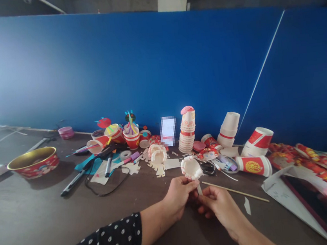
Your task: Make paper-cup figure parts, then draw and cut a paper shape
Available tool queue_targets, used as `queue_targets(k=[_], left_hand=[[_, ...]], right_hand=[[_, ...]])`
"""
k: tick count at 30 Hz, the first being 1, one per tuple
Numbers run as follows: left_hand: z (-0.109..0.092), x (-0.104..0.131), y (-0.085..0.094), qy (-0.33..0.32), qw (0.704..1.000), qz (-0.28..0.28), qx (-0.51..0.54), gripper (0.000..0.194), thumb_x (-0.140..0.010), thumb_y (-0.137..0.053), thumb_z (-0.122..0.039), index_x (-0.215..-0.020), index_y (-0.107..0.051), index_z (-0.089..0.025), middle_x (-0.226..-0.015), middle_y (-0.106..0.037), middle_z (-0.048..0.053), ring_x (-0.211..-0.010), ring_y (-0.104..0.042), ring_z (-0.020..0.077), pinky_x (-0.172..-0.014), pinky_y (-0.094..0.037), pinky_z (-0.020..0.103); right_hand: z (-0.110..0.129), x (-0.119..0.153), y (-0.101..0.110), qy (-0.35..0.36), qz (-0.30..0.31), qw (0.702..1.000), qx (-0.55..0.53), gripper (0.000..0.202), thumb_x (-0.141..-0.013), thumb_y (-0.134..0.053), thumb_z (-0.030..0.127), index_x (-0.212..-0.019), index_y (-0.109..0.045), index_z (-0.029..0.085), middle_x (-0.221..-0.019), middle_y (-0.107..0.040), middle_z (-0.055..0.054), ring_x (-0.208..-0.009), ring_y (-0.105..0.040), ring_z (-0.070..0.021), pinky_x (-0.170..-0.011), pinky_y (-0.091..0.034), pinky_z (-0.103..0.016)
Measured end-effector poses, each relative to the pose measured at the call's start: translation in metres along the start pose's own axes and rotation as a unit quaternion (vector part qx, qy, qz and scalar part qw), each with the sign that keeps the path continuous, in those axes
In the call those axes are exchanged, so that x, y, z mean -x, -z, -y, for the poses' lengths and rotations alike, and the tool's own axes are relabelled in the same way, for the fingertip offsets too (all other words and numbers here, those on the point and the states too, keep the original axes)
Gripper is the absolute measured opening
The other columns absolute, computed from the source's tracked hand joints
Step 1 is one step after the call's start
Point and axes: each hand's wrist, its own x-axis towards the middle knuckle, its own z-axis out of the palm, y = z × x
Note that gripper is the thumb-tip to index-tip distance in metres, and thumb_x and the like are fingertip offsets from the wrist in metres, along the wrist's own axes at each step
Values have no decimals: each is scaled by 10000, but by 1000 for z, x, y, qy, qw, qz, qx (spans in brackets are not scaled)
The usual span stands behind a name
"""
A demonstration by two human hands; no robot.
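A small white piece cut from a paper cup [191,167], with a notched edge, is pinched at its lower side by my left hand [176,196]. Below it hangs a narrow white paper strip [200,190], and my right hand [216,202] closes thumb and finger on its lower end. Whether the strip is joined to the cup piece cannot be made out. Just beyond lie other notched white cup pieces [158,156] and a white paper scrap [172,163]. A thin wooden stick [236,191] rests to the right of my hands, beside a small paper sliver [247,206].
A stack of paper cups [188,135] stands near the blue partition [134,70]. On the left are a red tin bowl [35,168], decorated cups [131,137] and a black pen [75,182]. More cups [254,166] and a dark phone [314,203] lie at right.
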Motion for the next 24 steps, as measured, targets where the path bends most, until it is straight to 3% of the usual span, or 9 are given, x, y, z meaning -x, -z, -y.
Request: queue_targets(k=[24], left_hand=[[0,-1,1,-9,1000,22,-11,278,-583,-671,-353,-553,-496,-139,-419,-461,-31,-379,-396,72,-420,-268,223]], right_hand=[[-6,-3,2,41,-17,998,52,296,-678,-611,434,-590,-534,162,-513,-614,8,-407,-583,-125,-350,-415,-191]])
